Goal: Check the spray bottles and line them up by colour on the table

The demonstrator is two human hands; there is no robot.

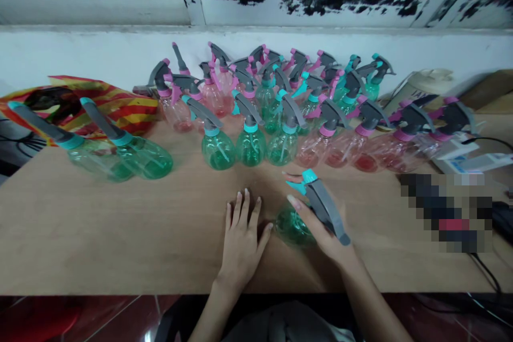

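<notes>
My left hand [243,243] lies flat on the tabletop, palm down, its fingers spread and holding nothing. Just to its right stands a green spray bottle [294,227] with a grey and turquoise trigger head. My right hand [320,227] is wrapped round the neck of this bottle, below the spray head; part of the grip is hidden behind the head. Beyond my hands, three more green bottles [251,148] stand side by side. Several pink bottles [366,160] with grey and magenta heads continue that row to the right.
More pink and green bottles crowd the back by the wall. Two green bottles [146,157] stand at the left near a red and yellow striped bag [132,112]. A beige jug [419,91] is at the back right. A blurred-out object [449,214] and cables lie on the right.
</notes>
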